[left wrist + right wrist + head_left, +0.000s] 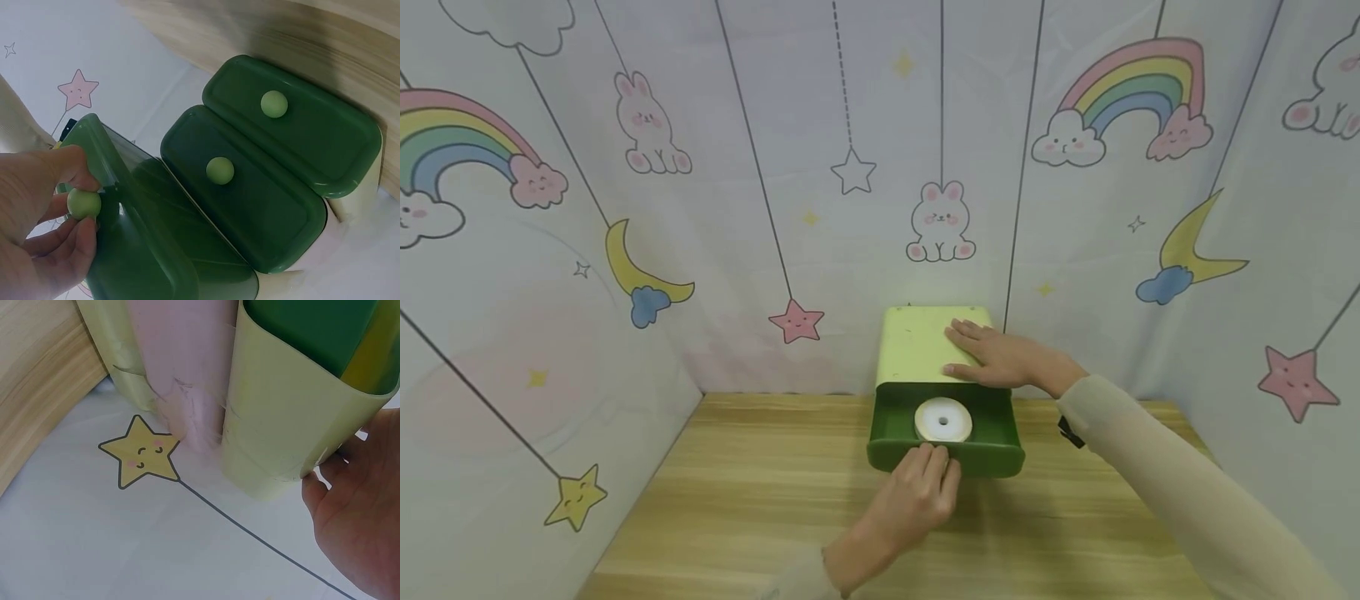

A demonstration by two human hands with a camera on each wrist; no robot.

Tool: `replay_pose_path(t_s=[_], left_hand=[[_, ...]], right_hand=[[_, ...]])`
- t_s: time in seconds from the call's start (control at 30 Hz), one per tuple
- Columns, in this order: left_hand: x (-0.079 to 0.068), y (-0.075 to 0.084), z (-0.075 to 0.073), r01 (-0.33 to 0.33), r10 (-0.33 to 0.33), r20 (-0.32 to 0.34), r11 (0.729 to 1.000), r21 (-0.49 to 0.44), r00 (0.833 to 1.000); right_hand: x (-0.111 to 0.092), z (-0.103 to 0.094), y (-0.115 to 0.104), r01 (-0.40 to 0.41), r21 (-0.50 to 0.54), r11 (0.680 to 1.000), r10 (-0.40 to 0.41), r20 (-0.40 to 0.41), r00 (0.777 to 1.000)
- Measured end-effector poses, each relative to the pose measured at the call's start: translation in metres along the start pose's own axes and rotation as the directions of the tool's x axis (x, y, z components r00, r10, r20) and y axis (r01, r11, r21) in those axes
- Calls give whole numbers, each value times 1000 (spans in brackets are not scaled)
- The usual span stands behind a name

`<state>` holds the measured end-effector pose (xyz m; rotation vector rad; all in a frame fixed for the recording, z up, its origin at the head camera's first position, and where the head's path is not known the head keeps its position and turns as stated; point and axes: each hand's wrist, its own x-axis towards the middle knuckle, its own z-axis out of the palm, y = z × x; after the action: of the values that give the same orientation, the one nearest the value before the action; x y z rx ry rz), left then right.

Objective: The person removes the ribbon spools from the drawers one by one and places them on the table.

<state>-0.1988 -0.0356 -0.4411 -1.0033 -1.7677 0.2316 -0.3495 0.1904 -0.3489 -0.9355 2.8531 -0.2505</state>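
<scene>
A small drawer cabinet [917, 346] with a pale yellow-green top stands at the back of the table. Its top dark green drawer [992, 460] is pulled out, and inside lies a round white spool [931, 412] with a small central hole. With thumb and fingers, my left hand [917, 492] pinches the light green ball knob [84, 204] on that drawer's front. My right hand [1003, 357] rests on the cabinet top, fingers spread and fairly straight. From the right wrist view, its palm [362, 506] shows along the outer shell near the rim.
Below the open drawer are two pushed-in green drawers, the middle one [250, 200] and the bottom one [319, 140], each with a ball knob. A wood-grain table [737, 483] carries the cabinet. Patterned cloth walls [730, 250] rise behind and at both sides.
</scene>
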Motion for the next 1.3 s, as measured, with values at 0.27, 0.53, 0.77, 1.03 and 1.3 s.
replay_pose_path(t_s=[0.27,0.53,0.77,1.03,1.3], left_hand=[[-4,4,0,-5,5,-59,1000,-1,998],[-8,6,-3,-14,15,-49,1000,11,999],[-11,9,0,-15,16,-57,1000,15,998],[-12,11,0,-7,8,-72,1000,10,997],[-14,12,-2,-12,13,-50,1000,23,999]], right_hand=[[0,-2,0,-7,5,1000,7,-4,1000],[1,0,-1,3,-3,1000,-3,-4,1000],[1,-1,-1,2,-2,1000,-2,-7,1000],[1,-1,-2,4,-6,1000,-4,-4,1000],[-1,-1,-2,-2,0,1000,2,-3,1000]])
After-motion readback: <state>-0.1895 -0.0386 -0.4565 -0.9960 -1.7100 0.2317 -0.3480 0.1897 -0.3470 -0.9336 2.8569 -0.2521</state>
